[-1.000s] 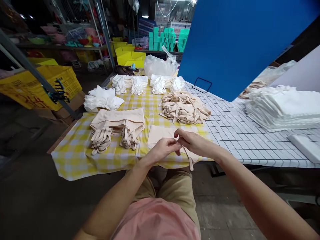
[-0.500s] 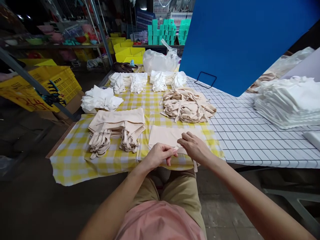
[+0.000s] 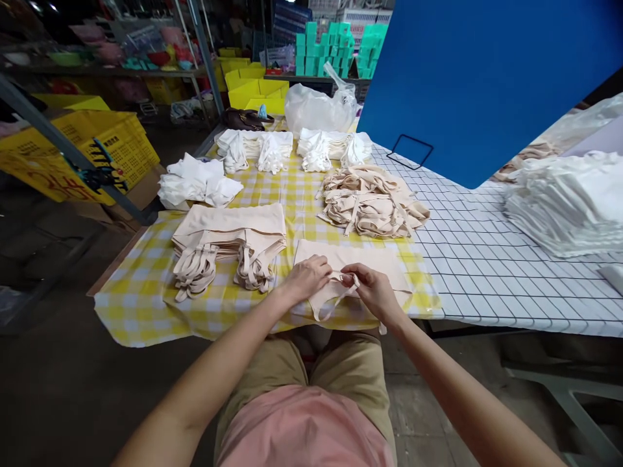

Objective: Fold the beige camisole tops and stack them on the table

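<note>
A beige camisole (image 3: 360, 255) lies flat at the table's front edge, its narrow straps towards me. My left hand (image 3: 310, 277) rests on its left part, fingers bent down and closed at the cloth's edge; the fingertips are partly hidden. Between the thumb and fingers of my right hand (image 3: 368, 285) is a thin beige strap (image 3: 344, 299), which loops down over the camisole's front. To the left is a stack of folded beige camisoles (image 3: 228, 224) with straps hanging in two bunches. Behind my hands sits a loose heap of beige camisoles (image 3: 374, 201).
White folded garments (image 3: 257, 146) with bunched straps stand at the back, and a crumpled white pile (image 3: 197, 183) at left. A clear plastic bag (image 3: 316, 107) sits behind them. A large blue board (image 3: 467, 84) rises at right, beside a white stack (image 3: 569, 204).
My left hand has moved up onto the camisole. My right hand has come lower and now holds a strap looped out. The camisole's lower left edge and strap now show. The view has shifted slightly.
</note>
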Tool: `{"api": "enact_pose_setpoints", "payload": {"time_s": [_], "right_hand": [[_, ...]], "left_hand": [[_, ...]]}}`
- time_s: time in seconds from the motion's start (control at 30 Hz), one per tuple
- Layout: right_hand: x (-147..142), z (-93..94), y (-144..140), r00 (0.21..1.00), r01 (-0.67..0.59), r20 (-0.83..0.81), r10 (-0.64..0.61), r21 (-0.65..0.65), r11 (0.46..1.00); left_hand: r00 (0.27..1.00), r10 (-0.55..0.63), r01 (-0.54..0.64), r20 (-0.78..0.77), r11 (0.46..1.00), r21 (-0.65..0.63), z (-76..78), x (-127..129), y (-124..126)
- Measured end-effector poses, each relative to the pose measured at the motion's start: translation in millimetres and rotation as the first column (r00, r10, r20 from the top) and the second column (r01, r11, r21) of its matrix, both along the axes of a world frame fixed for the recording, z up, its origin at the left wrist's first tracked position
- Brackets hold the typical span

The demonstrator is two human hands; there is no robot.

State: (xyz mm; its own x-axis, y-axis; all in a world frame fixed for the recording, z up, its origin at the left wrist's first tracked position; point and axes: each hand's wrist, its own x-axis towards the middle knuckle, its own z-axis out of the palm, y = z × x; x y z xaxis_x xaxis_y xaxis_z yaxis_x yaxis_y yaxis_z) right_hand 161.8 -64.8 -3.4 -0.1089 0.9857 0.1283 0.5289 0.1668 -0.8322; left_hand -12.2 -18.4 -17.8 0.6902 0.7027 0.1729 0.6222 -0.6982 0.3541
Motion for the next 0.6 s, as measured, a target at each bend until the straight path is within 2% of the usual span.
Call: {"api": "enact_pose_setpoints", "payload": {"time_s": [0.1, 0.2, 0.37, 0.47, 0.6], "right_hand": [[-0.2, -5.5, 5.7, 0.996, 0.04, -0.073, -0.045, -0.076, 0.996], [1.1, -4.2, 10.2, 0.997, 0.071, -0.018, -0.074, -0.095, 0.993], [-1.5, -0.9, 16.8, 0.993, 0.071, 0.095, -0.066, -0.048, 0.996], [-6.7, -3.7, 23.8, 0.993, 0.08, 0.085, -0.078, -0.018, 0.997], [-14.2, -7.7, 33.9, 0.996, 0.069, 0.068, -0.066, -0.046, 0.997]], "left_hand": [[0.999, 0.031, -0.029, -0.025, 0.997, 0.065, -3.3, 3.7, 0.3], [0.997, 0.081, -0.081, 0.007, 0.993, 0.086, -7.1, 5.5, 0.9], [0.972, 0.188, -0.188, 0.139, 0.982, -0.019, -11.2, 7.1, 4.8], [0.958, 0.222, -0.212, 0.181, 0.975, -0.073, -10.9, 6.3, 7.4], [0.956, 0.23, -0.215, 0.181, 0.972, -0.098, -10.4, 5.4, 9.7]]}}
